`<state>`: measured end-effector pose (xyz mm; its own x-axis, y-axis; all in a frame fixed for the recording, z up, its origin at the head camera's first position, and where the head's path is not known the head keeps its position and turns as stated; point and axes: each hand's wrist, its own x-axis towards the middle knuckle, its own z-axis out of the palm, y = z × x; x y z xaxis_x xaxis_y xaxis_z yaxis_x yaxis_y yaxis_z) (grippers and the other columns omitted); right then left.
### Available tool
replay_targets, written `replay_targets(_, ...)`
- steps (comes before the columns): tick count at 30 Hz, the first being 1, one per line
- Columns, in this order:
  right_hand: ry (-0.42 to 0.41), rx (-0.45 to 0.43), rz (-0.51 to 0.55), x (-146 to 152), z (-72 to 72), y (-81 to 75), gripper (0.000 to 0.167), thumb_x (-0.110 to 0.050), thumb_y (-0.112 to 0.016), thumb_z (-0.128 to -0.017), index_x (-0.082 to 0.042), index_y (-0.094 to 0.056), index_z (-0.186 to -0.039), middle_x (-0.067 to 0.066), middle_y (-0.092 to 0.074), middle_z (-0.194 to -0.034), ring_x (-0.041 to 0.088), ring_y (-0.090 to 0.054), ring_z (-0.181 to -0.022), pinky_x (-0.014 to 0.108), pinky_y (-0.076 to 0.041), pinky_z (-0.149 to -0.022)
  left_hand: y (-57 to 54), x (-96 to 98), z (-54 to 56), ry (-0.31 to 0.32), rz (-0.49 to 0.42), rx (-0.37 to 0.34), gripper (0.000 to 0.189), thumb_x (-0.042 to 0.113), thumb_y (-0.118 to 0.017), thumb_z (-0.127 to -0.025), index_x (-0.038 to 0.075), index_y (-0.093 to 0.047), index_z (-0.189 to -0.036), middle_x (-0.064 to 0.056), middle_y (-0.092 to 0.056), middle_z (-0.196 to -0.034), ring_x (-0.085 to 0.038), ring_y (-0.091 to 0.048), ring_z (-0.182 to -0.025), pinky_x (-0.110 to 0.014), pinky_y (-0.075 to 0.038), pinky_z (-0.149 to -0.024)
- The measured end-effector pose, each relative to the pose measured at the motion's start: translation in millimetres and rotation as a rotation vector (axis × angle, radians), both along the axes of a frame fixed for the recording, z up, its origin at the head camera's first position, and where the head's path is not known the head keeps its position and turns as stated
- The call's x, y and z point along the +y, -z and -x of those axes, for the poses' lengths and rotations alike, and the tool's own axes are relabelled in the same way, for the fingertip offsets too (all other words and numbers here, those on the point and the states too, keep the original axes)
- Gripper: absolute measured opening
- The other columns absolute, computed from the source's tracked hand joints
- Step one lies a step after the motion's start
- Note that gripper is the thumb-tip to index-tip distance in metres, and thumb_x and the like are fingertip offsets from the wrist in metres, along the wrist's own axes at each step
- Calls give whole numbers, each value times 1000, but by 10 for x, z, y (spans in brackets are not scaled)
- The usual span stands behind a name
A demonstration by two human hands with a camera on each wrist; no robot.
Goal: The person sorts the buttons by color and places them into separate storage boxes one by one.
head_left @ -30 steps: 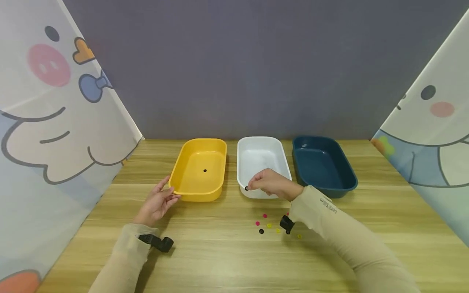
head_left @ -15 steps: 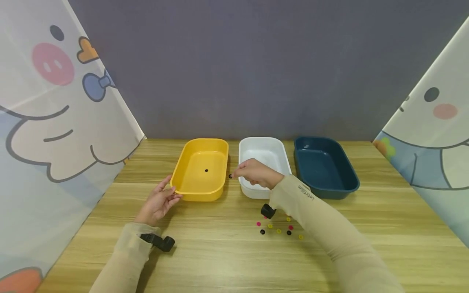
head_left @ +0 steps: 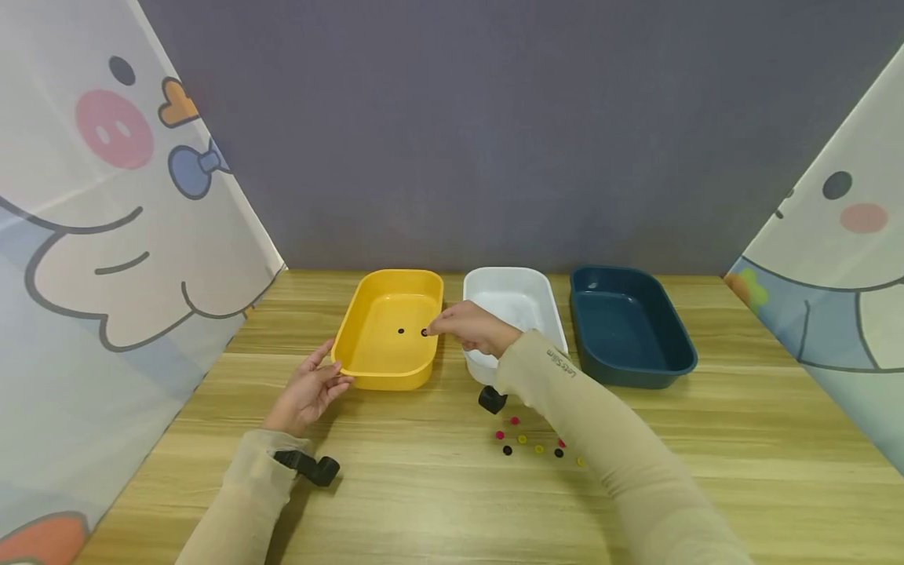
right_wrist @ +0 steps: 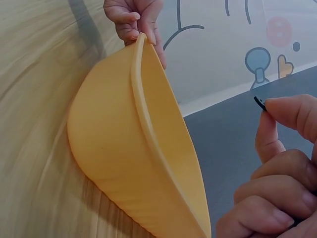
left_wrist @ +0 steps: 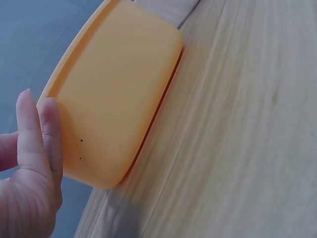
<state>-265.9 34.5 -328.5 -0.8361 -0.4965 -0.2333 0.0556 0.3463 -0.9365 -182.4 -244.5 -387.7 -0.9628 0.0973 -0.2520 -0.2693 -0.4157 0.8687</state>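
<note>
My right hand (head_left: pixel 469 326) pinches a small black button (right_wrist: pixel 259 103) between thumb and index finger, over the right side of the yellow basin (head_left: pixel 381 381). The other fingers are curled in the right wrist view. On the basin's floor lies another black button (head_left: pixel 401 331). My left hand (head_left: pixel 305 395) holds the basin's near left corner, its thumb and fingers on either side of the rim in the right wrist view. Several pink, yellow and black buttons, among them a yellow button (head_left: pixel 523 439), lie on the table, partly behind my right sleeve.
A white basin (head_left: pixel 551 314) stands right of the yellow one, partly under my right wrist. Farther right is a dark blue basin (head_left: pixel 636 377). A grey panel (head_left: pixel 452 141) rises behind the wooden table (head_left: pixel 395 502), with cartoon-printed panels at both sides.
My right hand has moved left with the black button, from above the white basin's near rim to over the yellow basin. My left hand has kept its place at the corner.
</note>
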Motion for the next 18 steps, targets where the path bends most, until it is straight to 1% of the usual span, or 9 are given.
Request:
replay_targets(1,2,1,-4,-17,9,1,22,-12,-65,-85,5,-70,-99,-9,-52,-62,7,-21,-41,17,-20,-42,2,1,-1,-1,6,2,65,0,-34,-103,17,1,-155,-7,-62,-82,-12,-67,-65,-16,-56,-62)
replay_targets(3,3,-2,-12,-54,30,0,23,-12,-65,-86,7,-68,-98,-8,-53,-63,7,-22,-42,18,-21,-42,11,-3,0,-2,10,2,66,-1,-34,-103,17,1,-155,-6,-62,-82,-12,-68,-65,-17,-57,-63)
replay_targets(5,10,-6,-24,-83,54,-1,21,-13,-66,-86,6,-67,-94,-7,-45,-56,8,-22,-42,19,-20,-42,19,-6,1,-8,23,5,66,-1,-35,-103,16,0,-155,-6,-62,-83,-11,-68,-65,-17,-56,-63)
replay_targets(8,25,-10,-35,-122,89,-8,17,-14,-68,-85,1,-62,-79,-4,-28,-50,9,-21,-42,20,-20,-43,28,-4,0,-8,13,3,66,-2,-35,-102,17,0,-155,-6,-61,-84,-12,-68,-66,-17,-57,-64)
replay_targets(9,28,-9,-36,-136,102,-11,20,-15,-68,-85,-1,-58,-73,-4,-26,-50,9,-21,-42,20,-20,-43,30,-1,1,-10,16,6,66,-2,-35,-102,16,-1,-155,-6,-61,-85,-12,-68,-66,-17,-57,-64)
replay_targets(11,28,-10,-32,-164,127,-17,25,-15,-69,-84,-5,-52,-68,-4,-25,-49,9,-21,-43,21,-20,-44,26,5,-1,-4,5,9,66,-2,-35,-102,16,0,-155,-7,-61,-85,-12,-68,-66,-17,-57,-64)
replay_targets(14,21,-18,-38,-215,159,-27,27,-15,-68,-85,-7,-48,-68,-5,-23,-48,9,-21,-43,21,-19,-44,17,10,-7,1,3,9,66,-2,-35,-102,15,0,-155,-7,-61,-85,-12,-68,-65,-17,-57,-65)
replay_targets(15,18,-21,-40,-234,168,-33,25,-15,-67,-85,-6,-50,-70,-5,-23,-47,9,-21,-43,21,-19,-44,13,12,-10,-2,9,9,66,-2,-35,-102,15,0,-155,-7,-61,-85,-12,-68,-65,-17,-57,-65)
replay_targets(18,21,-28,-42,-300,203,-50,13,-15,-66,-87,-5,-64,-80,-5,-23,-46,9,-20,-42,20,-18,-43,-1,10,-16,-11,12,4,66,-2,-35,-102,15,-1,-155,-7,-60,-86,-12,-68,-65,-18,-57,-65)
